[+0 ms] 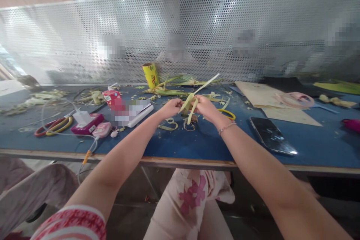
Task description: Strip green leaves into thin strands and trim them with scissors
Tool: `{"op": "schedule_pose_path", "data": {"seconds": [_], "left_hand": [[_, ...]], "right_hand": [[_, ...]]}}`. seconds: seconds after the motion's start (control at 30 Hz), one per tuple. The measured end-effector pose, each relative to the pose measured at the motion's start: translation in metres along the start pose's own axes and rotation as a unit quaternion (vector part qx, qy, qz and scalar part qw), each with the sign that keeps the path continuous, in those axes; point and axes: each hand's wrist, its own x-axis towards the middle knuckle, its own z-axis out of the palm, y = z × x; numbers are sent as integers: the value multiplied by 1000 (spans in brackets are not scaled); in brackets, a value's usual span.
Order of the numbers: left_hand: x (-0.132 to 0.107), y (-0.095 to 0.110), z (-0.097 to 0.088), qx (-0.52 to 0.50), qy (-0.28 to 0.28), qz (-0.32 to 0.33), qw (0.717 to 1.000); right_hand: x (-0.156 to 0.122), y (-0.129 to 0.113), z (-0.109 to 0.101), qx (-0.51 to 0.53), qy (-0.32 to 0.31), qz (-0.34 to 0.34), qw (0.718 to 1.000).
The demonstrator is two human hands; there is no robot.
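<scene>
Mid-frame, left hand (172, 108) and right hand (205, 108) pinched pale leaf strips (186, 102) from opposite sides, presumably for steadiness.

Perforated screen (197, 18): metal, spanning the upper frame behind the blue counter (180, 146).
Yellow tube (150, 77): upper centre, standing with a slight tilt near the screen.
Red carton (112, 98): left of centre, a white straw on top.
Purple box (91, 124): left, white tissue poking from its top.
Pink case (102, 129): just beside the purple box, a white cable running to it.
Looped handles (70, 123): far left, red and yellow.
Phone (271, 135): right, lying flat, dark face up.
Beige sheets (251, 92): upper right, overlapping, under a pink ring (311, 101).
</scene>
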Motion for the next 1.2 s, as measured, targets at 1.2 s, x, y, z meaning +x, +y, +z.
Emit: {"op": "schedule_pose_path", "data": {"seconds": [1.2], "left_hand": [[-1,9,-5,-266,156,-37,951]], "right_hand": [[-9,0,-2,-149,-64,-111,981]]}}
